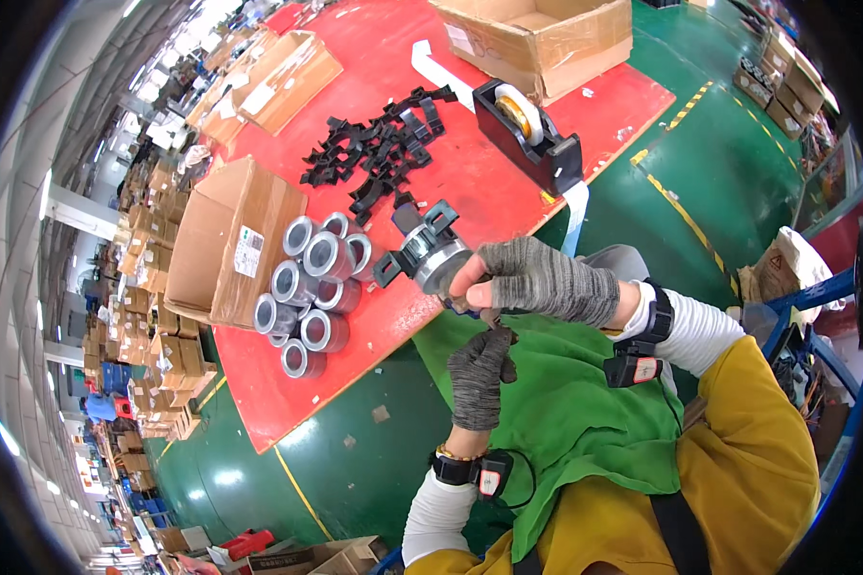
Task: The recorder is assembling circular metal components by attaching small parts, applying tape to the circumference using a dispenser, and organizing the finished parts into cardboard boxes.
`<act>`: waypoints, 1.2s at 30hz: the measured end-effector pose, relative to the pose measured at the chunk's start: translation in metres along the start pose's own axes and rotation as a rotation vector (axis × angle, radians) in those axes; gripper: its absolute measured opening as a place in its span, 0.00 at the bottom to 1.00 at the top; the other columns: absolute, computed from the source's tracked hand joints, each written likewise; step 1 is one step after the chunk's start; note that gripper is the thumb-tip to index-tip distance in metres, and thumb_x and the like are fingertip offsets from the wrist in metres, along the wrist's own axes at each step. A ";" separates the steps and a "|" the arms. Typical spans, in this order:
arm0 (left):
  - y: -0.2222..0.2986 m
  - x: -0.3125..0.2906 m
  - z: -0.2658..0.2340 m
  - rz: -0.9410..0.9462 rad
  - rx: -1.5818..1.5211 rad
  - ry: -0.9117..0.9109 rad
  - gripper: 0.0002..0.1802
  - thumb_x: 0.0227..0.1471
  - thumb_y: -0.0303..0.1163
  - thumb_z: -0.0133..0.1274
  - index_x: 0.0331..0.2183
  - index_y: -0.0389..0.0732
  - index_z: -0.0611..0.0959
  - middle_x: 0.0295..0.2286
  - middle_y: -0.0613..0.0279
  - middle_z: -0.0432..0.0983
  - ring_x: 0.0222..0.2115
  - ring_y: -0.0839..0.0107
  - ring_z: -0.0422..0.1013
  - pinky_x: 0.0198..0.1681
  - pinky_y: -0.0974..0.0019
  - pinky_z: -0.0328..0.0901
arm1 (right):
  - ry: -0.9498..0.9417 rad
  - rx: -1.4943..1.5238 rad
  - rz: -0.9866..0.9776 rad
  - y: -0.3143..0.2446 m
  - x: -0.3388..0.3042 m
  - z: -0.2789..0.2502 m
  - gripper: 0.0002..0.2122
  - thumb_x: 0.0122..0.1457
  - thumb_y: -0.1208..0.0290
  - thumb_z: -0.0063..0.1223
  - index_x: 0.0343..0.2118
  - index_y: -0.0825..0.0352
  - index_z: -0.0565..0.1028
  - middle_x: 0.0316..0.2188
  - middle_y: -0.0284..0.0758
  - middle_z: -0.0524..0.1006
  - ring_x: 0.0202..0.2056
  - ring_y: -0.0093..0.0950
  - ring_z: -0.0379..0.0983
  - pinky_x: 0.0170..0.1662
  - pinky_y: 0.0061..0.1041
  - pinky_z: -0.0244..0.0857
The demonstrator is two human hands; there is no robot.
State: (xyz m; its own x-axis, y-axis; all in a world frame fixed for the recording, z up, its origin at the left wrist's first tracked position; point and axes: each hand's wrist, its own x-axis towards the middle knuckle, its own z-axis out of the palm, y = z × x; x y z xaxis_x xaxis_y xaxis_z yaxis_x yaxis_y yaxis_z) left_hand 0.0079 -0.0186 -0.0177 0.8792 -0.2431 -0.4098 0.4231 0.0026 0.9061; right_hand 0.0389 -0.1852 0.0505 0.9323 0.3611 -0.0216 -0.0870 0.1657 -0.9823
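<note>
My right hand (556, 283), in a grey fingerless glove, is closed around a short silver cylinder (443, 264) with a black plastic bracket (418, 244) fitted around it. The piece is held up over the near edge of the red table (374, 350). Just below it, my left hand (479, 376), gloved alike, has its fingers pinched together close to my right fingertips. What the left fingers hold, if anything, is hidden. Left of the held piece, several similar silver cylinders (328, 257) are stacked on the table. Loose black plastic brackets (369, 144) lie in a heap beyond them.
A black tape dispenser (532, 144) stands at the table's right edge, with a white strip hanging down beside it. Cardboard boxes stand at the left (235, 244), far left (283, 81) and far right (547, 43). A green apron (585, 412) covers my lap.
</note>
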 end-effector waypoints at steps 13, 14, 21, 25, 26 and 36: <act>0.074 0.036 -0.094 0.111 0.386 -0.231 0.19 0.53 0.38 0.48 0.41 0.34 0.77 0.26 0.63 0.75 0.27 0.76 0.69 0.35 0.72 0.63 | -0.132 1.180 -0.339 0.055 0.026 0.045 0.18 0.56 0.63 0.48 0.48 0.65 0.65 0.44 0.40 0.70 0.49 0.33 0.66 0.51 0.34 0.62; 0.080 0.048 -0.101 0.168 0.313 -0.193 0.19 0.53 0.38 0.46 0.42 0.34 0.76 0.28 0.63 0.75 0.27 0.76 0.69 0.36 0.72 0.63 | -0.156 1.213 -0.346 0.055 0.031 0.044 0.18 0.56 0.62 0.48 0.47 0.64 0.66 0.44 0.42 0.70 0.48 0.35 0.67 0.51 0.36 0.61; 0.121 0.113 -0.091 0.332 0.353 -0.300 0.18 0.55 0.39 0.44 0.40 0.34 0.77 0.33 0.62 0.75 0.35 0.74 0.69 0.41 0.70 0.63 | -0.103 1.157 -0.301 0.056 0.033 0.046 0.19 0.53 0.57 0.51 0.46 0.59 0.70 0.46 0.46 0.68 0.47 0.39 0.67 0.50 0.37 0.62; 0.126 0.129 -0.092 0.417 0.528 -0.411 0.15 0.52 0.38 0.48 0.36 0.36 0.77 0.31 0.63 0.74 0.33 0.75 0.68 0.37 0.72 0.63 | -0.109 1.125 -0.272 0.055 0.031 0.041 0.18 0.53 0.57 0.51 0.45 0.59 0.71 0.47 0.46 0.67 0.49 0.40 0.65 0.52 0.38 0.59; 0.131 0.129 -0.090 0.358 0.495 -0.433 0.15 0.50 0.34 0.50 0.39 0.35 0.76 0.32 0.61 0.74 0.35 0.73 0.69 0.41 0.70 0.63 | -0.106 1.125 -0.269 0.054 0.028 0.039 0.18 0.53 0.57 0.51 0.45 0.59 0.71 0.47 0.46 0.67 0.49 0.40 0.65 0.52 0.38 0.59; 0.176 0.110 -0.071 0.378 0.393 -0.350 0.14 0.42 0.30 0.57 0.35 0.36 0.77 0.27 0.66 0.72 0.28 0.80 0.67 0.31 0.76 0.62 | 0.049 0.178 -0.201 0.023 0.006 -0.060 0.16 0.55 0.60 0.48 0.36 0.72 0.72 0.33 0.39 0.75 0.32 0.27 0.72 0.39 0.27 0.65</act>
State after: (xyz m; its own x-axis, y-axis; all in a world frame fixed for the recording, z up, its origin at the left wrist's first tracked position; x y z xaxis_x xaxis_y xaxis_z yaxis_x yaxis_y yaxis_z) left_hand 0.1952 0.0244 0.0894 0.8002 -0.5970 -0.0569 -0.0718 -0.1895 0.9793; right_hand 0.0636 -0.2343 0.0164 0.9526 0.2607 0.1571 0.0451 0.3897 -0.9198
